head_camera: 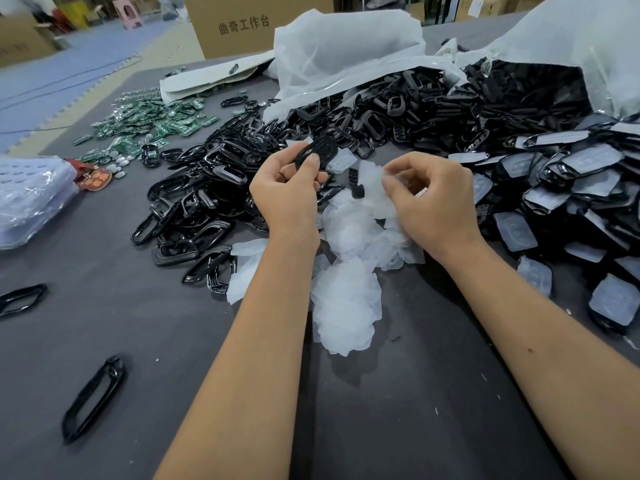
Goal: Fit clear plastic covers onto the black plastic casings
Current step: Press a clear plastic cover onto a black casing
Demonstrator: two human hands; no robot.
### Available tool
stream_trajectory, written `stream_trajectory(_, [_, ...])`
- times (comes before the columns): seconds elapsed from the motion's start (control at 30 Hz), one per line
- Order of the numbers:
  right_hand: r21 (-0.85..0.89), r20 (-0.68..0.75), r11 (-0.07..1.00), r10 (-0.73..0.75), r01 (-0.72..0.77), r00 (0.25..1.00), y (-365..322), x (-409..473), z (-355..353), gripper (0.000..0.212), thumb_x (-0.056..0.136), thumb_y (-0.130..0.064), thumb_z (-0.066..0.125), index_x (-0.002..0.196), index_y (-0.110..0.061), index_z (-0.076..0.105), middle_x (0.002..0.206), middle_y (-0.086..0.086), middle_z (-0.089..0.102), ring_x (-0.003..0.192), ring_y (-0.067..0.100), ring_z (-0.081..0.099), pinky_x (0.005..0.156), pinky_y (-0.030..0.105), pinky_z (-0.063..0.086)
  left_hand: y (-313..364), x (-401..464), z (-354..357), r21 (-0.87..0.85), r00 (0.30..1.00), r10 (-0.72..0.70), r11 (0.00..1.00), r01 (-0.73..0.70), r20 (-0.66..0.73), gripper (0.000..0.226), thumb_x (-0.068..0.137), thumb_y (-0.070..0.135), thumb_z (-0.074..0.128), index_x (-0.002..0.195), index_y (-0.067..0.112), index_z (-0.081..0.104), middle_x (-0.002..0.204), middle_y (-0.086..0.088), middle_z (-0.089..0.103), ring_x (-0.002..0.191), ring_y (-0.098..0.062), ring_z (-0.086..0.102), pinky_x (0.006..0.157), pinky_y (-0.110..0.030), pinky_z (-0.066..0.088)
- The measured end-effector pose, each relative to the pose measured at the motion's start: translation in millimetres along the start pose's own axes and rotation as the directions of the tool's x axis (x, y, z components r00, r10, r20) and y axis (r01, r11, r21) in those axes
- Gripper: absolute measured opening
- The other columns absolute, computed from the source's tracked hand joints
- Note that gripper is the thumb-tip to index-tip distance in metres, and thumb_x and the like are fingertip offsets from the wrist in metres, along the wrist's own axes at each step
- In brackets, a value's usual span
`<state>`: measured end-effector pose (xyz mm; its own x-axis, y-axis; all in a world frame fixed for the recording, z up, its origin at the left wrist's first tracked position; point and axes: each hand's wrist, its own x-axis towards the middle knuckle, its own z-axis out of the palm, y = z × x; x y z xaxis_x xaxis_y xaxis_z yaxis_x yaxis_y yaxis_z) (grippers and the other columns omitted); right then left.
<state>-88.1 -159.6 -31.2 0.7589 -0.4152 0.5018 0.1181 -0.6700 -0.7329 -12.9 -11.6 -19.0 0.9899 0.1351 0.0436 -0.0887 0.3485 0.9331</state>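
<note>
Left hand [287,192]: fingers curling round a black casing [317,152], lifting it clear of the pile, seemingly to receive a cover.
Right hand [429,199]: fingertips pinching one clear cover [372,188], apparently peeling it from the cover heap [346,289] beneath.
Gap: casing and cover sitting near, not touching.

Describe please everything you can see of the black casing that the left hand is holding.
The black casing is a glossy, dark plastic piece, elongated with rounded ends. The left hand holds it lifted above the table, tilted, thumb pressed on its near face and fingers curled behind. Much of it is hidden by that hand, so its inner details cannot be told. No clear cover sits on it yet. Behind it lies the heap of loose black casings.
</note>
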Motion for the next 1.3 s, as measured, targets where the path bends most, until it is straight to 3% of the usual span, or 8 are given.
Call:
stream_trajectory(0.23, [0.061,0.052,0.998,-0.020,0.016,0.998,1,2,1,0.027,0.100,-0.024,0.068,0.082,-0.004,0.069,0.085,0.007,0.065,0.087,0.019,0.057,0.078,0.030,0.044,0,0,1,0.000,1.000,0.007,1.000,-0.007,-0.015,0.020,0.091,-0.007,0.071,0.106,0.006,0.074,0.057,0.009,0.059,0.054,-0.009,0.061,0.055,-0.017,0.048])
stream_trajectory(0.33, [0.183,0.116,0.983,0.003,-0.025,0.993,-1,2,0,0.036,0.104,-0.027,0.063,0.078,-0.002,0.065,0.071,0.013,0.062,0.066,0.016,0.052,0.066,0.037,0.046,0,0,1,0.001,1.000,0.010,1.000,-0.010,-0.010,0.019,0.091,-0.006,0.071,0.104,0.007,0.074,0.058,0.009,0.060,0.054,-0.009,0.061,0.056,-0.017,0.049])
stream_trajectory(0.43, [0.306,0.156,0.950,0.007,-0.055,0.988,-2,2,0,0.040,0.101,-0.035,0.068,0.071,-0.011,0.059,0.056,-0.003,0.053,0.052,0.009,0.047,0.053,0.026,0.042,1,-1,1,-0.002,1.000,0.014,1.000,-0.014,0.001,0.019,0.091,-0.006,0.071,0.103,0.008,0.073,0.057,0.010,0.061,0.055,-0.009,0.061,0.055,-0.018,0.049])
stream_trajectory(0.73, [0.013,0.068,0.993,-0.117,0.116,0.991,0,-2,7,0.063,0.087,-0.043,0.082,0.056,-0.012,0.038,0.051,-0.002,0.040,0.052,0.014,0.035,0.058,0.033,0.039,2,-4,3,0.010,0.997,0.021,1.000,-0.022,0.073,0.019,0.091,-0.007,0.070,0.104,0.006,0.073,0.062,0.003,0.060,0.055,-0.011,0.062,0.056,-0.019,0.050])
stream_trajectory(0.9, [0.295,0.047,0.952,0.068,-0.079,0.997,12,5,5,0.056,0.089,-0.038,0.082,0.064,-0.011,0.040,0.060,0.016,0.050,0.065,0.042,0.062,0.056,0.051,0.051,1,-4,3,0.013,0.985,-0.045,0.999,0.043,0.168,0.020,0.091,-0.009,0.068,0.105,0.005,0.073,0.064,0.001,0.065,0.054,-0.010,0.060,0.054,-0.018,0.050])
stream_trajectory(1.0, [0.443,0.070,0.882,0.148,-0.164,0.986,14,6,4,0.046,0.085,-0.038,0.086,0.069,-0.020,0.046,0.060,0.001,0.053,0.054,0.024,0.058,0.049,0.034,0.046,-1,-4,3,0.030,0.976,-0.058,0.998,0.052,0.210,0.019,0.091,-0.008,0.069,0.105,0.005,0.074,0.065,0.001,0.066,0.053,-0.010,0.060,0.054,-0.018,0.050])
stream_trajectory(1.13, [0.515,0.187,0.833,0.120,-0.201,0.975,16,7,7,0.014,0.090,-0.008,0.078,0.092,-0.012,0.064,0.073,0.004,0.070,0.063,0.016,0.063,0.056,0.025,0.051,-2,-4,3,0.038,0.976,-0.060,0.998,0.053,0.211,0.020,0.091,-0.009,0.068,0.106,0.003,0.073,0.063,0.002,0.067,0.053,-0.009,0.060,0.053,-0.017,0.050])
stream_trajectory(1.3, [0.525,0.203,0.827,0.110,-0.203,0.973,13,5,5,0.031,0.087,0.001,0.078,0.109,-0.016,0.066,0.078,0.013,0.075,0.058,0.015,0.066,0.056,0.027,0.056,-1,-3,3,0.019,0.980,-0.052,0.999,0.050,0.193,0.020,0.091,-0.010,0.068,0.104,0.003,0.074,0.063,0.002,0.065,0.052,-0.009,0.059,0.053,-0.017,0.049])
